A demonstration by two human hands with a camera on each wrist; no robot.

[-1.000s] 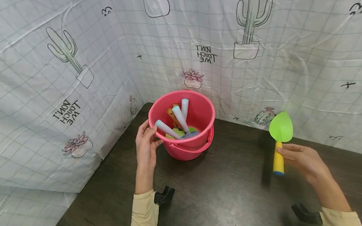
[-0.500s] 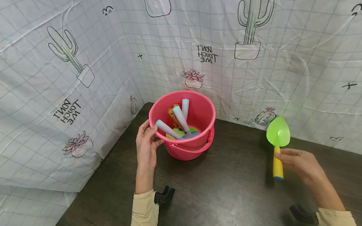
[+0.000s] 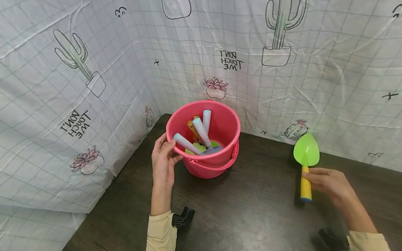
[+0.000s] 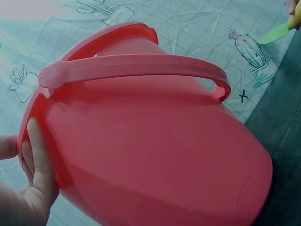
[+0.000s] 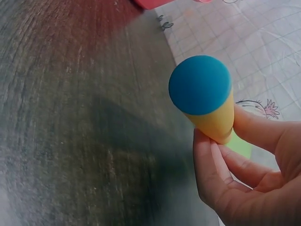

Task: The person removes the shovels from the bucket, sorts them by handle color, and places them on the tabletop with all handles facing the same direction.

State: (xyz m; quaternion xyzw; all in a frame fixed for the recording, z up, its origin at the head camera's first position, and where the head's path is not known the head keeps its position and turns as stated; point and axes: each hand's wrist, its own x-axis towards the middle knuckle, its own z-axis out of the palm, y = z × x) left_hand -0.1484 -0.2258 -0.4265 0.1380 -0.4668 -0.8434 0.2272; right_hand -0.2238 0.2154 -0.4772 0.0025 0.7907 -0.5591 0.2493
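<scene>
A pink bucket point(image 3: 206, 172) stands tilted toward the near side at the table's back left corner. My left hand point(image 3: 163, 167) pinches its rim at the near left; in the left wrist view the thumb and fingers lie either side of the rim, below the folded handle point(image 4: 141, 66). To the right, my right hand point(image 3: 330, 186) pinches the yellow grip of a toy shovel point(image 3: 307, 150) with a green blade pointing away. Seen from the right wrist, the blue end cap of the shovel point(image 5: 201, 85) faces the camera.
Inside the bucket lie several toys, with pale handles point(image 3: 201, 130) and an orange piece point(image 3: 194, 128) showing. The dark wood table point(image 3: 241, 224) meets a white grid-patterned sheet point(image 3: 321, 52) printed with cacti, hung at the back and left.
My right hand has lowered the shovel and brought it slightly nearer and to the left. My left hand keeps its hold on the bucket rim.
</scene>
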